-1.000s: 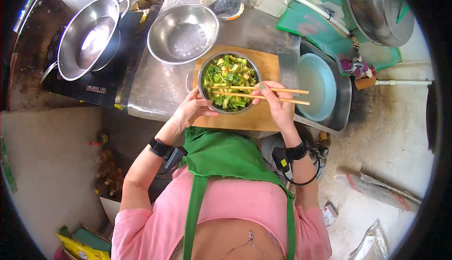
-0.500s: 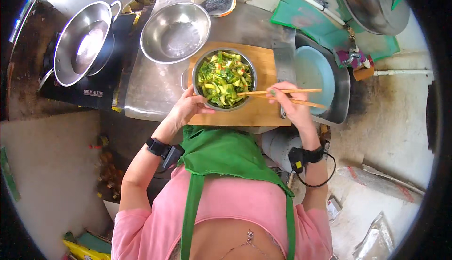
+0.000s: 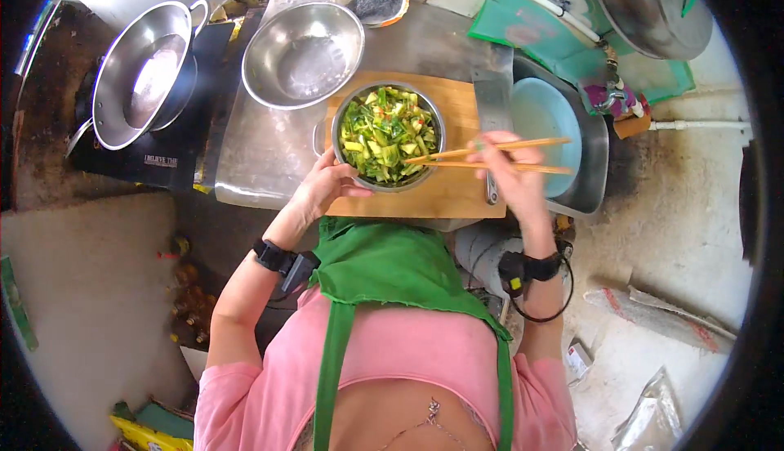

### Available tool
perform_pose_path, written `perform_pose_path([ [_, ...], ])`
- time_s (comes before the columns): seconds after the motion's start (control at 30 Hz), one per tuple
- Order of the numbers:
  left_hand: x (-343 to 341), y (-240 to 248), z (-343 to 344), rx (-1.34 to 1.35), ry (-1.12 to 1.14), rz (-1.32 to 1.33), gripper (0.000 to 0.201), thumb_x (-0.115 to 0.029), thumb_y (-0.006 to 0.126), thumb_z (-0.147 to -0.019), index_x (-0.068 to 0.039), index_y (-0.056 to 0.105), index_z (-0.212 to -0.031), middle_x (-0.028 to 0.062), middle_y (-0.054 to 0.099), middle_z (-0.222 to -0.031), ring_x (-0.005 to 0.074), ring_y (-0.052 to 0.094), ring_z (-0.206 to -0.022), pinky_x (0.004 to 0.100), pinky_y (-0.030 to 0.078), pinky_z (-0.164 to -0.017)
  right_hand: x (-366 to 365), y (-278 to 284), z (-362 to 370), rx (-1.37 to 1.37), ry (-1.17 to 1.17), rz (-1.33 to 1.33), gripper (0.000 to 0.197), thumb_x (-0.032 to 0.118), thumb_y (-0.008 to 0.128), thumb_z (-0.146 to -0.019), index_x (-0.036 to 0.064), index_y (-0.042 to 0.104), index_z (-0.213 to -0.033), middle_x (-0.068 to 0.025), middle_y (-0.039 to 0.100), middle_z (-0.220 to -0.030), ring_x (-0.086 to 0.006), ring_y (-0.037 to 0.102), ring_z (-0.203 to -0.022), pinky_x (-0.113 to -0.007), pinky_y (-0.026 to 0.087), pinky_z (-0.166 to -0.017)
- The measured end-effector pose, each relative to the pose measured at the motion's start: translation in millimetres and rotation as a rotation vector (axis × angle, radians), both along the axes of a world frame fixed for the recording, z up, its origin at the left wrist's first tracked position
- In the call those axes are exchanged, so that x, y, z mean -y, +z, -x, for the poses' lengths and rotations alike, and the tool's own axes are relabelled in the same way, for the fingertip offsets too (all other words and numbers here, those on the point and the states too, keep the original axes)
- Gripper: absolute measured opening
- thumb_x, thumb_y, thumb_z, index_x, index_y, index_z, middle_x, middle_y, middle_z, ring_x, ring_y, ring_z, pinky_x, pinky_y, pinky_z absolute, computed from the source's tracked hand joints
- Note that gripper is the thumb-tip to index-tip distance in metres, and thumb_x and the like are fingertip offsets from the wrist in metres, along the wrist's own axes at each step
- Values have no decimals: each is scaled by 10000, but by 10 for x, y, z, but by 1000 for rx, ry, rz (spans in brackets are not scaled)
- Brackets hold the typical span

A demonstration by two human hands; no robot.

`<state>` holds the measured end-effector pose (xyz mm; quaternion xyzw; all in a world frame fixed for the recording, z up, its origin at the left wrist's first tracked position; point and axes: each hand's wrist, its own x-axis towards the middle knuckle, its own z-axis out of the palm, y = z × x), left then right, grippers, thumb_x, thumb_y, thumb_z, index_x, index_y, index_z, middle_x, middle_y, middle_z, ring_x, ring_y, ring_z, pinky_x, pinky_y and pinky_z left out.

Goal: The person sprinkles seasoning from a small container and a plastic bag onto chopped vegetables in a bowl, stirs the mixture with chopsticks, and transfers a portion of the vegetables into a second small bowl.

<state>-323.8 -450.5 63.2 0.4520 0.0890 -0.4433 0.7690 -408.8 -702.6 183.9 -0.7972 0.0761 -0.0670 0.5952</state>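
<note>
A round metal bowl (image 3: 442, 130) stands on a wooden cutting board (image 3: 463, 108), filled with cut green vegetables (image 3: 388, 131) flecked with red bits. My left hand (image 3: 329, 185) grips the bowl's near left rim, thumb up along its side and fingers beneath. In my right hand (image 3: 510, 171), slightly blurred, is a pair of wooden chopsticks (image 3: 454, 157). Their tips touch the vegetables at the bowl's right side, and their back ends stick out past the hand to the right.
A cleaver (image 3: 493, 108) lies on the board's right side, beside a sink holding a light blue basin (image 3: 547, 116). Behind the bowl sits a larger metal basin (image 3: 304, 57), near a dish with a dark scouring pad (image 3: 377, 5). A wok (image 3: 145, 83) rests on the cooktop at left.
My right hand has shifted a little to the right, and the chopsticks' back ends have swung away from me. Their tips have moved slightly left. My left hand and the bowl stay put.
</note>
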Motion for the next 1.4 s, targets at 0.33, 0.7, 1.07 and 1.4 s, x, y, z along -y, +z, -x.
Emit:
perform_pose_path([
  [0.33, 26, -19, -5, -16, 15, 15, 615, 70, 451, -761, -84, 287, -1333, 177, 520, -1142, 332, 624, -843, 421, 572, -702, -107, -338, -169, 90, -185, -152, 195, 132, 517, -904, -50, 588, -909, -99, 635, -748, -124, 593, -571, -223, 475, -554],
  [0.7, -27, -71, -8, -16, 13, 11, 538, 61, 468, -789, -67, 329, -1293, 151, 531, -1153, 303, 617, -905, 397, 578, -695, -14, 242, 67, -4, -284, -11, 185, 133, 507, -909, -24, 604, -891, -100, 623, -745, -109, 581, -569, -211, 472, -512],
  [1.07, -30, -124, -16, -14, 27, 68, 637, 62, 471, -752, -96, 281, -1339, 171, 516, -1146, 331, 615, -863, 422, 573, -702, -90, 153, 74, 28, -255, 30, 149, 120, 534, -898, -16, 595, -906, -54, 612, -721, -71, 533, -558, -201, 433, -513],
  [1.4, -44, -136, 13, 0, 9, 22, 538, 27, 507, -803, -88, 340, -1301, 141, 537, -1159, 305, 611, -925, 410, 575, -691, 0, 83, 133, 65, -263, 49, 185, 157, 522, -909, -13, 592, -922, -61, 615, -763, -80, 541, -588, -206, 443, -555],
])
